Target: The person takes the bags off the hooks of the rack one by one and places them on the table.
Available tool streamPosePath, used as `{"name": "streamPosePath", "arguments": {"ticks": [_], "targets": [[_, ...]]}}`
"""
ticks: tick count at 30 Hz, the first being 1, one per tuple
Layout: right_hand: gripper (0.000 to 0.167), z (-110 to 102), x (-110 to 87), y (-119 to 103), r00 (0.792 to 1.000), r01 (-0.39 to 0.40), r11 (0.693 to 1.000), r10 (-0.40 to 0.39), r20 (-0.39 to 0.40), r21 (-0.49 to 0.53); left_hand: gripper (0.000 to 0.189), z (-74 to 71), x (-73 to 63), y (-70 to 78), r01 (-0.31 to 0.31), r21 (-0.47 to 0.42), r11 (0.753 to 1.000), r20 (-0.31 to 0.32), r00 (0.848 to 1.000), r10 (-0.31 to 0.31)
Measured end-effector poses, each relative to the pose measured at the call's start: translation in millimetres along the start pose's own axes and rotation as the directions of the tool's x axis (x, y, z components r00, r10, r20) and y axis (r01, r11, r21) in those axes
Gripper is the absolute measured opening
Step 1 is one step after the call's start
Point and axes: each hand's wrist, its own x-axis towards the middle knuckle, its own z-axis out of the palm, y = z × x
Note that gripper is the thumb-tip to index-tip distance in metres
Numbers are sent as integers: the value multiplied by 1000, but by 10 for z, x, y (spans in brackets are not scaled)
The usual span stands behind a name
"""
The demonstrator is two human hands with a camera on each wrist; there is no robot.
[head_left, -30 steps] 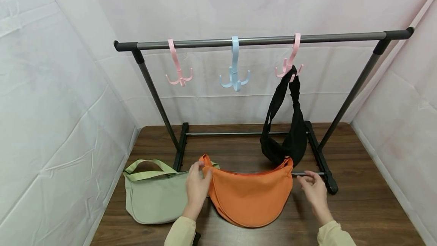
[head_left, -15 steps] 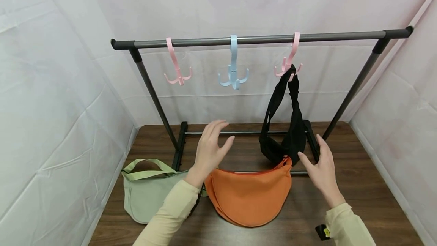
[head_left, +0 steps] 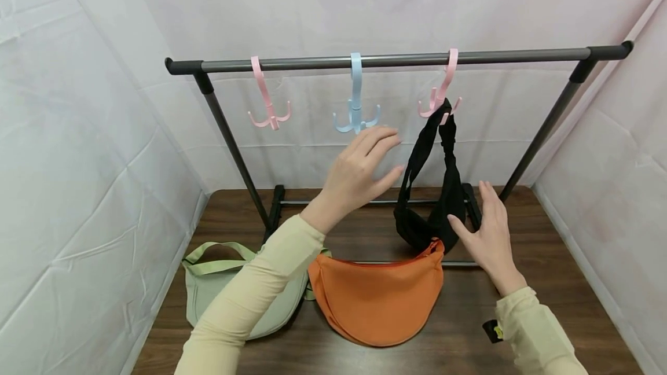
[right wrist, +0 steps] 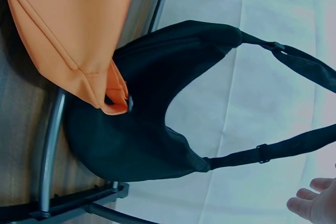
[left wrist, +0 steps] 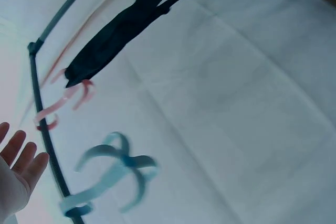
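A black shoulder bag [head_left: 435, 213] hangs by its strap from the right pink hook [head_left: 443, 88]. My left hand [head_left: 362, 166] is raised left of that strap, just below the blue hook [head_left: 356, 97], fingers loosely extended and holding nothing. To the right of the black bag, my right hand [head_left: 490, 236] is up with thumb and fingers spread, empty. An orange bag [head_left: 377, 300] lies on the table in front, its right end overlapping the black bag in the right wrist view. Partly behind my left sleeve rests a light green bag [head_left: 276, 311].
A dark metal rack [head_left: 312, 63] spans the back, its slanted posts at both sides. Another pink hook [head_left: 268, 97] hangs on its left part. White cloth walls surround the wooden table [head_left: 563, 294]. A small black-and-yellow item [head_left: 492, 330] shows beside my right sleeve.
My left hand has left the orange bag's left end and risen up and right toward the hooks. My right hand has risen from the lower bar to beside the black bag.
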Motion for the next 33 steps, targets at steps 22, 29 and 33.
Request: {"name": "streamPosePath", "arguments": {"ticks": [22, 29, 33], "targets": [[79, -25, 256, -35, 996, 81, 997, -80, 40, -8, 38, 181, 1149, -69, -91, 200, 976, 214, 976, 47], [79, -6, 338, -51, 995, 66, 998, -64, 70, -23, 32, 255, 1317, -162, -58, 284, 957, 213, 977, -4], [78, -24, 405, -31, 994, 87, 996, -84, 71, -35, 31, 297, 1335, -192, -29, 271, 962, 201, 979, -27]]}}
